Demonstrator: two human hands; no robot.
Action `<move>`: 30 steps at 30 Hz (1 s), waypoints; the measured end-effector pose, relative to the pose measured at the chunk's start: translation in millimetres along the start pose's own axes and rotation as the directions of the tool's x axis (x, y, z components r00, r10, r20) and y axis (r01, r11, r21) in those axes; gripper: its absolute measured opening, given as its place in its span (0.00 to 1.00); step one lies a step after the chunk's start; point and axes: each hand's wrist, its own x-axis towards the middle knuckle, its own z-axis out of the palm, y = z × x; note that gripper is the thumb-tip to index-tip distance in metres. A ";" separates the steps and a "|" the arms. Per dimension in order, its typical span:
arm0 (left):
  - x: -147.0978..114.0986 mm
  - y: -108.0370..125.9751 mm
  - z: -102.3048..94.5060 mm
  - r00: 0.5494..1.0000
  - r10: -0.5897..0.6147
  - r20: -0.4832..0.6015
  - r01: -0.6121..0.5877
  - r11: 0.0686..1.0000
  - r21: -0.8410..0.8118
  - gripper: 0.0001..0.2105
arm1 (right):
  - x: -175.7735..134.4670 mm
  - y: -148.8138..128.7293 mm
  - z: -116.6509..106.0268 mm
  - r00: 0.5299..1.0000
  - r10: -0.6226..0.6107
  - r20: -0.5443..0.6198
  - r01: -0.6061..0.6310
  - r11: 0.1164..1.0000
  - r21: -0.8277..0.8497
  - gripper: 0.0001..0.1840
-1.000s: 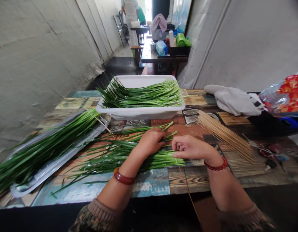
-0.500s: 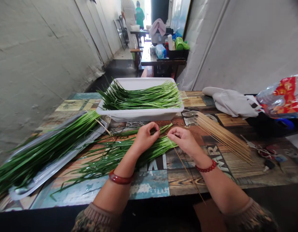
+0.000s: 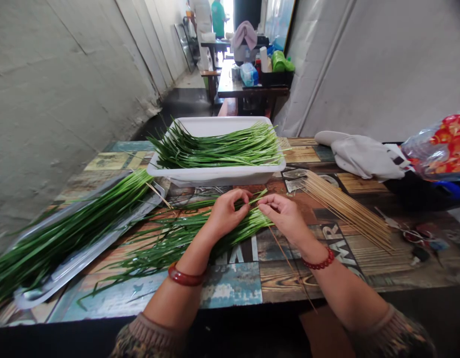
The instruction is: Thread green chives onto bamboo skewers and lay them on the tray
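Loose garlic chives (image 3: 170, 243) lie on the table under my hands, their pale stalk ends pointing right. My left hand (image 3: 230, 213) is closed in a pinch at these stalk ends, on a thin chive. Opposite it, my right hand (image 3: 284, 215) pinches at the same spot, its fingertips a small gap away; the chive there is mostly hidden. One thin bamboo skewer (image 3: 291, 268) slants from the stalk ends, below my right hand, past the table's front edge. To the right lies a pile of bamboo skewers (image 3: 345, 211).
A white tub (image 3: 218, 175) of chives stands behind my hands. At left, a clear tray (image 3: 75, 263) holds more chives with skewers through their ends. Keys (image 3: 420, 253), a pale cap (image 3: 360, 154) and a red-printed plastic bag (image 3: 444, 144) lie at right. Two people stand far back.
My hands hold almost the same pinch, with the left fingertips slightly closer to the right ones. The view has tilted slightly, and the people at the back have shifted.
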 end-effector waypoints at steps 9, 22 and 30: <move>-0.1 0.6 0.2 0.984 -0.178 0.008 0.177 0.971 -0.162 0.07 | -0.7 -4.1 0.9 0.999 0.035 0.014 -0.036 0.998 0.042 0.14; -0.1 0.9 0.8 0.989 -0.129 -0.074 0.126 0.991 -0.050 0.05 | -1.9 -1.8 0.8 1.000 0.013 0.015 -0.013 1.000 -0.022 0.15; -1.2 8.1 4.1 0.990 -0.130 -0.055 0.126 0.989 -0.073 0.05 | -2.3 0.5 -0.1 1.000 0.017 0.002 -0.017 1.000 -0.003 0.14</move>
